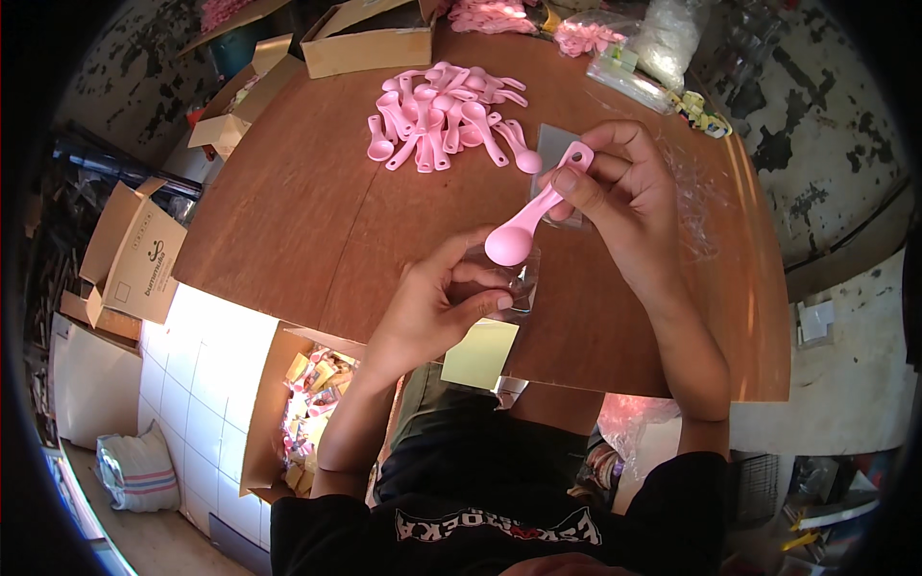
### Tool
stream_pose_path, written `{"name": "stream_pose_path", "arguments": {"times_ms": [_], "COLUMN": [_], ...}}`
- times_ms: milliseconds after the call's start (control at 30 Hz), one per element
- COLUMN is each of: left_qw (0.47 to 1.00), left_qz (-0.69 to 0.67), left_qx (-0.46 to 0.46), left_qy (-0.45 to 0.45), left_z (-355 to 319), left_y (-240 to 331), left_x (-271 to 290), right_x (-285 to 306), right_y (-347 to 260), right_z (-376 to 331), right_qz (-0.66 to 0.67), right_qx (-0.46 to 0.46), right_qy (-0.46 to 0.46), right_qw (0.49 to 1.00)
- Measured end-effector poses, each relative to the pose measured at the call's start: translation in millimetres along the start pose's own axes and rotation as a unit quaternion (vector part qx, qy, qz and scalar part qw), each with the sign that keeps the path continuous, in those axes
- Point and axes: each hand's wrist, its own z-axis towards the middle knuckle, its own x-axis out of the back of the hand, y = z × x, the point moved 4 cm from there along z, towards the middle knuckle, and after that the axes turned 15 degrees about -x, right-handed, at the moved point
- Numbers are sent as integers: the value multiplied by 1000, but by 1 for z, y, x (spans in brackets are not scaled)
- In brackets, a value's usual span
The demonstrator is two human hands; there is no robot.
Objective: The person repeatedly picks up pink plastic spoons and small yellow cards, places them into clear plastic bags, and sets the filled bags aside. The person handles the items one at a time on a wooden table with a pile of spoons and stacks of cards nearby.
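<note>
1. Our brown counter (288,221) bears piled pink spoons (442,110).
2. Our left hand (427,305) pinches a clear, probably flimsy bag (524,288).
3. One spoon (509,245), at the bag's edge, seems light, stiff; our right hand (629,192) clasps its handle, our surest grip.

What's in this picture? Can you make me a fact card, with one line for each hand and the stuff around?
Left hand: holds a clear plastic bag
Right hand: pinches a pink spoon by its handle, bowl end lower
Spoon touching bag: cannot tell
Table: brown
Farther back on table: a loose pile of pink spoons
Near edge of table: a pale yellow paper
Far edge of table: an open cardboard box
</note>
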Motion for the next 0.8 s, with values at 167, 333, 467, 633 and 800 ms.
{"name": "stream_pose_path", "arguments": {"times_ms": [167,333,467,633,800], "left_qw": [999,998,990,989,990], "left_qz": [-32,-16,-57,-72,-51], "left_qx": [4,-48,-77,-59,-71], "left_qy": [1,22,99,116,113], "left_z": [3,6,4,1,4], "left_y": [4,9,5,7,13], "left_x": [1,3,3,5,3], "right_x": [6,-8,-10,4,4], "right_y": [12,22,21,10,-4], "right_z": [5,0,-1,2,-3], "right_qz": [29,82,92,41,35], "right_qx": [-62,-180,-144,-23,27], "right_qy": [-46,-122,-100,22,40], "right_qw": [997,973,980,999,998]}}
